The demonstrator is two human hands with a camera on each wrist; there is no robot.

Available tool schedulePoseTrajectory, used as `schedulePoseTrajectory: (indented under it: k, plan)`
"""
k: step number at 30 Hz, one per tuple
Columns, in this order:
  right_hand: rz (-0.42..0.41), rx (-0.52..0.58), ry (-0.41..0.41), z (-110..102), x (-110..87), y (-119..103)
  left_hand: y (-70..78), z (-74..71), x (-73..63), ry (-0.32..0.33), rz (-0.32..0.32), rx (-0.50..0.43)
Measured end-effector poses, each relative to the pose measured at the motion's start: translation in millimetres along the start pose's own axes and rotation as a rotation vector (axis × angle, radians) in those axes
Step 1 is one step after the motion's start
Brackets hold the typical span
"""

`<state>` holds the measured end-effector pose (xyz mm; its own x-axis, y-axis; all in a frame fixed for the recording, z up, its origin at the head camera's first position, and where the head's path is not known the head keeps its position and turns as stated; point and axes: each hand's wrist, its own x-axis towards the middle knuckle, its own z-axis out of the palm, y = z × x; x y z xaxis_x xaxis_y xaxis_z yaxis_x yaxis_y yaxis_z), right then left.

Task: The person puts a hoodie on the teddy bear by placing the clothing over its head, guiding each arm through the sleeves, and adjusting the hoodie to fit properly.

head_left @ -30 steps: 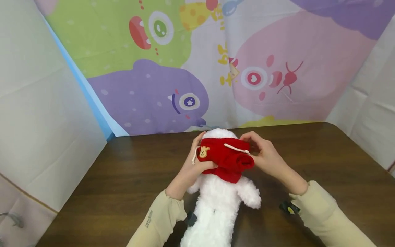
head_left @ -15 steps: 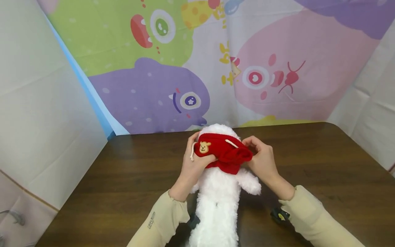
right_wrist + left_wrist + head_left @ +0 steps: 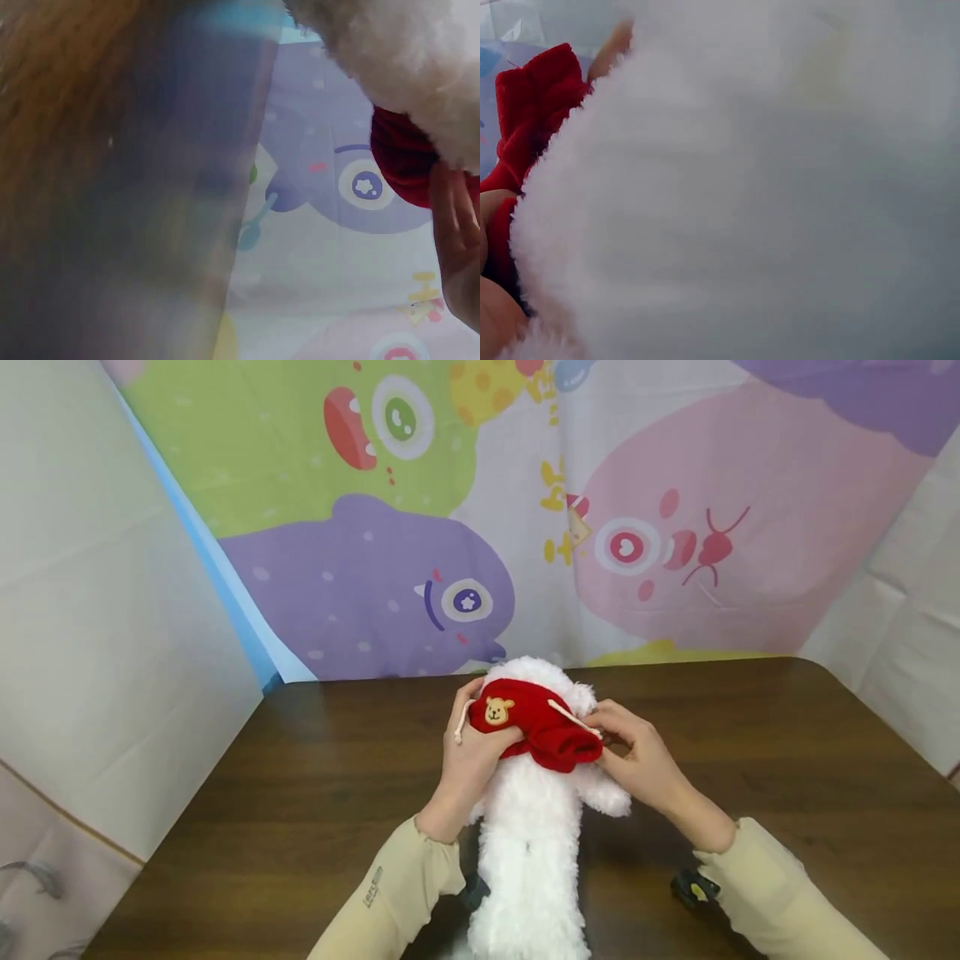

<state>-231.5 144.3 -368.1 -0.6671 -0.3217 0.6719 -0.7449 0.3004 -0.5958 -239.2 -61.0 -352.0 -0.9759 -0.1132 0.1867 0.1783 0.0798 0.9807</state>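
Note:
A white fluffy plush toy (image 3: 528, 852) lies along the table with its head at the far end. Around its head sits a small red top (image 3: 536, 702) with a bear patch and white drawstrings. My left hand (image 3: 472, 756) grips the top and head from the left, thumb across the front. At the right, my right hand (image 3: 645, 756) pinches the top beside a rolled sleeve opening. White fur (image 3: 652, 187) fills most of the left wrist view, the red top (image 3: 540, 105) at its edge. In the right wrist view, my right fingers (image 3: 450, 217) touch the red cloth (image 3: 401, 154).
The dark wooden table (image 3: 337, 793) spreads around the toy. Behind it hangs a cartoon-printed cloth (image 3: 420, 585). A black strap piece with a yellow mark (image 3: 693, 889) shows below the right wrist.
Toy and red top have shifted slightly away from me. The sleeve at the right has moved left and down, and white fur now shows on the head's right side above my right hand.

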Motion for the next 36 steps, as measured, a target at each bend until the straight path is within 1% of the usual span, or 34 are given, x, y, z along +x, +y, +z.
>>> schedulePoseTrajectory:
  k: [2, 3, 5, 7, 9, 11, 13, 15, 17, 19, 21, 24, 26, 28, 31, 33, 34, 36]
  plan:
    - [0.012, -0.016, -0.053, 0, -1.5, 1, -1.7, -0.4, 1.1, 0.022, 0.0, 0.045]
    - [0.032, -0.034, -0.079, 1, -2.6, 0, -3.1, -0.4, 1.6, 0.025, -0.004, 0.067]
    - [0.1, -0.071, -0.117, 3, -5.1, 0, -6.1, -0.4, 2.3, 0.014, -0.009, 0.111]
    - [0.188, -0.1, -0.121, 5, -6.6, -1, -8.9, -0.3, 2.5, -0.023, 0.0, 0.164]
    - [0.276, -0.117, -0.109, 6, -7.3, -3, -9.8, 0.0, 2.4, -0.087, 0.015, 0.212]
    - [0.332, -0.136, -0.08, 7, -6.3, -4, -9.4, -0.7, 2.5, -0.173, 0.023, 0.243]
    - [0.355, -0.164, -0.055, 8, -4.6, -5, -7.8, -3.0, 2.7, -0.279, 0.019, 0.235]
    - [0.363, -0.197, -0.043, 8, -3.3, -6, -6.4, -6.3, 3.9, -0.371, 0.021, 0.219]
    - [0.362, -0.228, -0.04, 9, -2.2, -6, -6.1, -9.7, 5.2, -0.43, 0.031, 0.213]
    - [0.357, -0.244, -0.04, 10, -1.7, -6, -6.9, -11.9, 6.5, -0.46, 0.063, 0.222]
    - [0.337, -0.257, -0.05, 12, -1.1, -5, -8.2, -12.6, 7.6, -0.463, 0.123, 0.264]
    - [0.292, -0.259, -0.079, 14, -0.3, -2, -10.3, -12.2, 7.3, -0.447, 0.21, 0.335]
    - [0.271, -0.237, -0.107, 14, -0.1, 0, -11.1, -11.5, 6.7, -0.42, 0.225, 0.363]
    - [0.265, -0.201, -0.135, 13, -0.4, 2, -11.7, -11.1, 5.7, -0.395, 0.191, 0.358]
    - [0.28, -0.155, -0.181, 9, -0.8, 5, -12.6, -10.6, 5.8, -0.361, 0.113, 0.316]
    - [0.297, -0.131, -0.215, 7, -0.6, 6, -13.1, -11.1, 6.1, -0.348, 0.086, 0.302]
    - [0.304, -0.12, -0.23, 6, -0.4, 7, -13.9, -11.4, 6.7, -0.348, 0.084, 0.299]
    - [0.314, -0.104, -0.259, 5, -0.1, 9, -15.9, -12.1, 7.8, -0.361, 0.074, 0.296]
